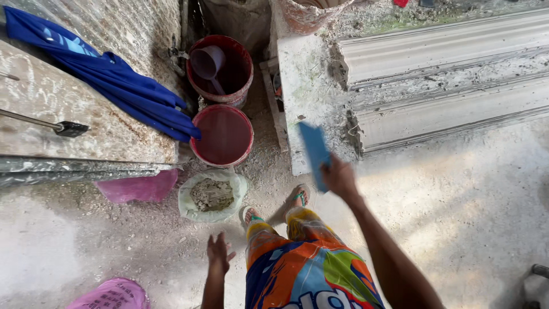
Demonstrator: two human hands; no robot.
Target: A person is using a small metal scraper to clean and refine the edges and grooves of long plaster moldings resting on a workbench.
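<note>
Two red buckets point(222, 103) ahead; right hand point(339, 177) grips blue card point(315, 150).

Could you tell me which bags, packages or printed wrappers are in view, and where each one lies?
Open sack: floor by the feet, pale green, rolled rim, grey rubble inside.
Pink bag: floor under the bench edge, flat.
Second pink bag: bottom left, crumpled, dark print.

2 red buckets point(224, 136), 1 purple scoop point(207, 62), 1 blue cloth point(108, 77), 2 pink bags point(139, 187), 1 open sack of powder point(211, 195), 1 blue flat tool point(315, 151), 2 moulded strips point(452, 51)
</note>
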